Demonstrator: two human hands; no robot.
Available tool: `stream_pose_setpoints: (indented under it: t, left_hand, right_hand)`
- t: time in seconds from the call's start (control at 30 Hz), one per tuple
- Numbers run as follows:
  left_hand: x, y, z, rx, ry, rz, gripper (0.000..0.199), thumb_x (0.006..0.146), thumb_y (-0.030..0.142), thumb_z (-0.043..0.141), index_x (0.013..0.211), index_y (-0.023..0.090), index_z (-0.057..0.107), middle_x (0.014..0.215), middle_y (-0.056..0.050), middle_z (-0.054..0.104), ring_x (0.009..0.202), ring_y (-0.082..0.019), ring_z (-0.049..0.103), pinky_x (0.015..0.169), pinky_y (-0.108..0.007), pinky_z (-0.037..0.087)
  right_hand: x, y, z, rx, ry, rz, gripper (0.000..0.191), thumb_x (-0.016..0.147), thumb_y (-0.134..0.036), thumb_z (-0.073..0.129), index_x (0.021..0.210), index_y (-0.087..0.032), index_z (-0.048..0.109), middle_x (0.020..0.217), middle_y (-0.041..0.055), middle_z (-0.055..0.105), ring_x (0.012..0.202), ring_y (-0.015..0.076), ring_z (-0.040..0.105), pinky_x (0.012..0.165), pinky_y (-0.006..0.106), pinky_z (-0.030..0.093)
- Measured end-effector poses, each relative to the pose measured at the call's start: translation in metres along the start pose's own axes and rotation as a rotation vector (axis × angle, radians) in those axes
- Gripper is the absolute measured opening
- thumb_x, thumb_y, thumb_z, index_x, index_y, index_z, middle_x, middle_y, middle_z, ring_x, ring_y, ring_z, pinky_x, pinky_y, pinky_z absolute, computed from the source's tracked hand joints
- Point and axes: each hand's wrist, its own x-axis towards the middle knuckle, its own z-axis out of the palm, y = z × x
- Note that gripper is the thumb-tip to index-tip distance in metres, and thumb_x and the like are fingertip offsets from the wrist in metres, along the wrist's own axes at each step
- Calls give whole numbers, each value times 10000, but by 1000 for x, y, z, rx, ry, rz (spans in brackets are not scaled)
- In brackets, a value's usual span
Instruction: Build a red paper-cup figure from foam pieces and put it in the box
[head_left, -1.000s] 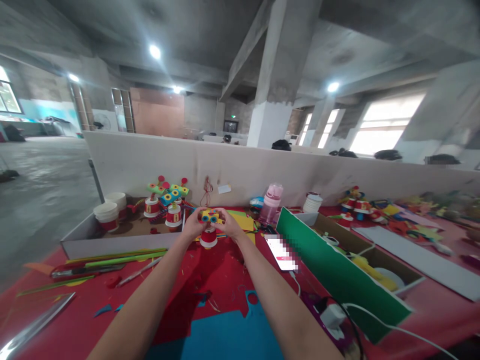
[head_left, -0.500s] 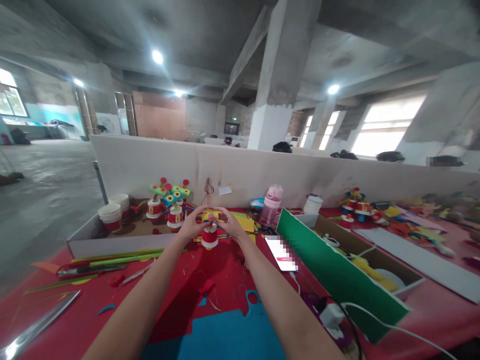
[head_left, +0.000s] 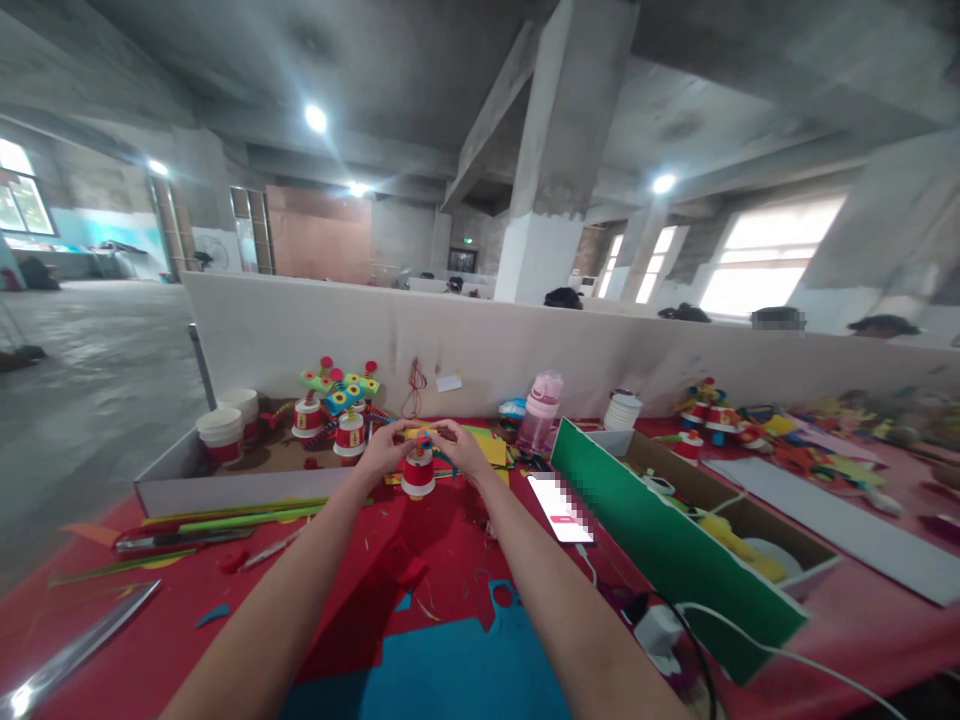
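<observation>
In front of me, a red and white paper cup [head_left: 418,477] stands upside down with small coloured pieces and a yellow piece at its top. My left hand [head_left: 385,450] has its fingers closed round the left side of the yellow piece. From the right, my right hand [head_left: 459,449] pinches the same piece, its fingertips close to the left ones. Yellow and green sheets [head_left: 491,448] lie behind my right hand. Finished-looking cup figures [head_left: 349,433] with green and blue tubes stand in a shallow box [head_left: 247,492] to the left.
Blue foam sheets [head_left: 465,670] lie near the front edge. A lit phone [head_left: 559,508], a pink bottle [head_left: 541,412] and a green-sided box [head_left: 667,550] stand to the right. A metal ruler [head_left: 90,645], strips and a cutter lie left. A white partition [head_left: 480,340] runs behind.
Both hands have lowered slightly and their fingers have come down closer over the yellow piece on the cup. The cup stays in about the same place.
</observation>
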Motion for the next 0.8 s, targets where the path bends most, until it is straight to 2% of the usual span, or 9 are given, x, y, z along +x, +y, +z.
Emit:
stream_pose_setpoints:
  t: [0.17, 0.23, 0.33, 0.5, 0.8]
  left_hand:
    - [4, -2, -2, 14, -14, 16, 380, 648, 331, 694, 989, 163, 697, 816, -31, 716, 644, -158, 615, 611, -262, 487]
    - [5, -2, -3, 24, -16, 25, 385, 655, 343, 689, 992, 157, 699, 831, -35, 716, 658, -156, 611, 624, -260, 485]
    - [5, -1, -3, 45, -16, 36, 389, 659, 350, 683, 993, 151, 704, 850, -38, 714, 681, -152, 608, 638, -251, 481]
    - [2, 1, -4, 95, -25, 43, 372, 674, 328, 663, 1001, 159, 711, 805, -20, 709, 688, -150, 602, 642, -243, 484]
    - [-2, 4, -4, 122, -44, 55, 361, 692, 310, 634, 1013, 161, 703, 899, -39, 728, 760, -169, 632, 693, -261, 510]
  right_hand:
    - [-8, -34, -8, -153, -64, -202, 486, 732, -280, 690, 1204, -248, 580, 1243, 58, 611, 1167, 224, 546, 1030, 399, 391]
    - [-9, -46, -8, -218, -85, -272, 454, 738, -280, 695, 1182, -243, 601, 1215, 57, 620, 1141, 217, 557, 1021, 377, 394]
    - [-7, -55, -6, -304, -76, -304, 285, 779, -316, 673, 1050, -229, 663, 1074, 52, 667, 1045, 208, 595, 968, 350, 426]
    - [-2, -51, -1, -355, -18, -239, 143, 815, -315, 618, 887, -215, 691, 932, 41, 708, 935, 205, 635, 903, 337, 456]
    - [3, -42, 5, -281, 46, -55, 157, 795, -317, 606, 784, -193, 700, 792, 23, 734, 798, 184, 659, 779, 275, 487]
